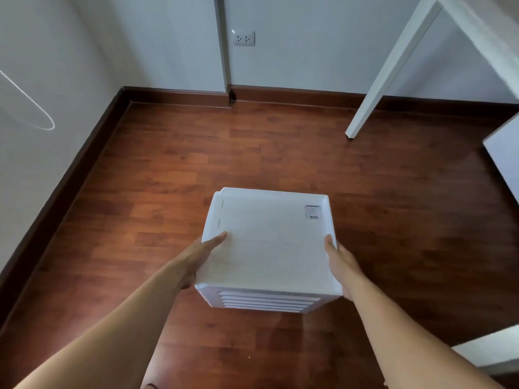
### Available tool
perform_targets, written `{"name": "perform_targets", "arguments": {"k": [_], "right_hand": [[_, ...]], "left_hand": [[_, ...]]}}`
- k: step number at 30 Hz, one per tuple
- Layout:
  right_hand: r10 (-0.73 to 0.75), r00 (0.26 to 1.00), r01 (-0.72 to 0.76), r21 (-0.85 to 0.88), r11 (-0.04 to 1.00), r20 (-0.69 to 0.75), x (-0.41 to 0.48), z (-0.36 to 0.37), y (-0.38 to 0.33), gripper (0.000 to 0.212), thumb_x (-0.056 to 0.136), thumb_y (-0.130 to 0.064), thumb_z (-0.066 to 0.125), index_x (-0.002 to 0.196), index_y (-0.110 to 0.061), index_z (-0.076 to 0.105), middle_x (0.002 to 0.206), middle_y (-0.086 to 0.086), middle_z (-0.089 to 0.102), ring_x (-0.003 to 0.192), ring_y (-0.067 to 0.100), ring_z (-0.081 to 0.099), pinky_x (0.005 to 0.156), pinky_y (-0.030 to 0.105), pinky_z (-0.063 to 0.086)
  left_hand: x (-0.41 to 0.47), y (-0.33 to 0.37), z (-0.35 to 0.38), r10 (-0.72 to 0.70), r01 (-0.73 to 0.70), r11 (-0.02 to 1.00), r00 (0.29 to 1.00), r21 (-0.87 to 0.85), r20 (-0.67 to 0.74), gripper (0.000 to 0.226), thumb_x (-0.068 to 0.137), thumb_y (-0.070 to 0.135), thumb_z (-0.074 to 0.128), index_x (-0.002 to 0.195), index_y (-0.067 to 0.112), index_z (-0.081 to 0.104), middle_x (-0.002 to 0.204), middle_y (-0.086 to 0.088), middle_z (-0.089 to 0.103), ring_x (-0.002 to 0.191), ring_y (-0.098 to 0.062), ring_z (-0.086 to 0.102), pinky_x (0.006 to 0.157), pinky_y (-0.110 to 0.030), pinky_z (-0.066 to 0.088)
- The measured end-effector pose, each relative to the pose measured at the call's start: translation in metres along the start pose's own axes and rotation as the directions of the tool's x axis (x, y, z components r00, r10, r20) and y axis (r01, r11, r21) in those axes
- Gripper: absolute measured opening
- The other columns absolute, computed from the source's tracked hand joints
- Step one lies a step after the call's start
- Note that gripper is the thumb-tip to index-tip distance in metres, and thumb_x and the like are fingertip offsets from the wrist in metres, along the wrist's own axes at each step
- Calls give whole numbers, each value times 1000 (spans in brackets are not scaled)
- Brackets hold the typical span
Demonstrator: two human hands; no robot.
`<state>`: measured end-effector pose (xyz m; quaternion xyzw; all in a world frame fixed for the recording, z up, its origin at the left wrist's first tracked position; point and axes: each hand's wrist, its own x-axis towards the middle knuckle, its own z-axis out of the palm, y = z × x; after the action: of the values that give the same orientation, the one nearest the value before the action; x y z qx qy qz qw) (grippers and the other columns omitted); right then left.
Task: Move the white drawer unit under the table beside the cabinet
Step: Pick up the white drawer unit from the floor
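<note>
The white drawer unit (269, 242) is seen from above over the wooden floor, its flat top toward me and several drawer fronts showing at its near side. A small label sits at its far right corner. My left hand (200, 255) grips its left side, thumb on the top. My right hand (341, 261) grips the right side the same way. The white table (398, 54) stands at the upper right, one slanted leg reaching the floor. A white cabinet (505, 158) shows at the right edge, beside that leg.
Grey walls with a dark wood skirting (84, 153) close the left and far sides. A wall socket (245, 38) sits on the far wall. A white ledge (491, 352) juts in at the lower right. Wooden floor (224, 153) lies between the unit and the table leg.
</note>
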<state>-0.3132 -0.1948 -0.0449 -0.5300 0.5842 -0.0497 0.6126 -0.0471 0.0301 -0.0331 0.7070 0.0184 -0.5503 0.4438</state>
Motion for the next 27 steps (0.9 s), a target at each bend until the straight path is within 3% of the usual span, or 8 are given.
{"name": "perform_targets", "arguments": {"k": [6, 9, 12, 15, 19, 21, 24, 27], "right_hand": [[-54, 998, 54, 21, 998, -44, -102, -40, -110, 55, 107, -65, 45, 150, -34, 61, 135, 1, 73, 119, 27, 71, 105, 50, 57], [-84, 996, 87, 70, 994, -37, -170, -64, -193, 57, 104, -69, 47, 149, -36, 63, 134, -1, 73, 119, 27, 71, 107, 52, 57], [-88, 996, 89, 87, 992, -21, -231, -92, -271, 61, 100, -74, 48, 149, -40, 62, 137, -4, 73, 122, 26, 71, 110, 54, 55], [-98, 995, 100, 74, 992, -30, -294, -123, -337, 66, 96, -79, 46, 151, -45, 57, 144, -4, 69, 129, 27, 67, 112, 55, 53], [-140, 989, 141, 25, 990, -34, -384, -162, -423, 64, 108, -65, 42, 162, -32, 46, 146, -14, 50, 147, 26, 49, 110, 35, 37], [-125, 990, 126, 19, 992, -57, -414, -182, -451, 73, 104, -71, 47, 162, -27, 47, 152, -5, 52, 152, 27, 44, 113, 34, 33], [-112, 990, 119, 76, 990, -86, -417, -216, -466, 101, 72, -96, 56, 151, -32, 61, 154, 4, 62, 138, 31, 61, 120, 54, 43], [-109, 986, 121, 100, 988, -123, -467, -238, -493, 59, 100, -70, 54, 132, -22, 69, 120, 6, 75, 105, 27, 72, 100, 45, 57]], "left_hand": [[-125, 107, 0, 52, -53, 997, 999, -55, -10, 52, 101, 51, 80, 146, 28, 70, 124, -13, 88, 114, -40, 85, 103, -61, 67], [-206, 178, -7, 69, -73, 991, 997, -113, -45, 53, 100, 49, 81, 145, 23, 73, 111, -13, 91, 96, -37, 87, 82, -51, 73], [-281, 249, -10, 97, -102, 981, 995, -165, -37, 60, 98, 51, 82, 149, 21, 71, 134, -21, 84, 97, -39, 84, 72, -47, 73], [-355, 305, -5, 121, -117, 970, 993, -215, 8, 64, 99, 52, 80, 150, 14, 71, 144, -23, 78, 102, -39, 83, 82, -48, 70], [-439, 365, 2, 162, -144, 960, 985, -239, 57, 67, 98, 52, 80, 149, 10, 72, 142, -23, 79, 99, -38, 86, 76, -47, 73], [-474, 391, 12, 197, -174, 954, 978, -244, 72, 64, 98, 50, 81, 148, 11, 73, 133, -22, 84, 93, -36, 88, 70, -46, 74], [-513, 424, 27, 272, -251, 944, 960, -216, 72, 49, 102, 45, 78, 141, 17, 74, 115, -17, 89, 87, -33, 90, 67, -45, 74], [-537, 450, 45, 351, -337, 929, 934, -155, 70, 51, 101, 47, 79, 145, 21, 74, 132, -19, 85, 114, -41, 85, 93, -53, 70]]}}
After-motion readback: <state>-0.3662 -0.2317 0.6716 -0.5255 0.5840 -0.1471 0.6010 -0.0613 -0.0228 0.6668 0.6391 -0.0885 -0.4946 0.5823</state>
